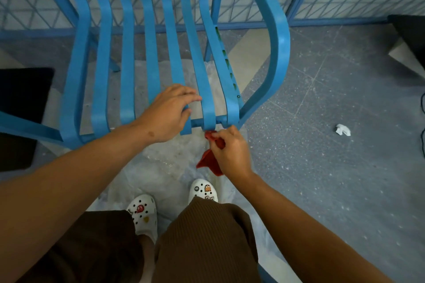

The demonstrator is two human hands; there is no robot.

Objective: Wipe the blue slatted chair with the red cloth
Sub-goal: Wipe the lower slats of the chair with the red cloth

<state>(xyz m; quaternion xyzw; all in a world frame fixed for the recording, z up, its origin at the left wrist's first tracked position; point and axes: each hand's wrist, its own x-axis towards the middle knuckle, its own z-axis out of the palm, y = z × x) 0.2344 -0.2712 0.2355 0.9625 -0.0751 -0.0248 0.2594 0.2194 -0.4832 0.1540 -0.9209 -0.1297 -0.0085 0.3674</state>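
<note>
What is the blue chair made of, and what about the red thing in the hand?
The blue chair looks like painted metal: thin, smoothly bent slats with a soft sheen and a chipped spot on the armrest. Hard plastic can't be ruled out. The red cloth, pinched in the right hand, looks like soft fabric: it crumples and hangs limp.

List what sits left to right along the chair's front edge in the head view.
dark mat → left hand resting on the chair slats → red cloth → right hand pinching it → crumpled white paper on the floor.
</note>
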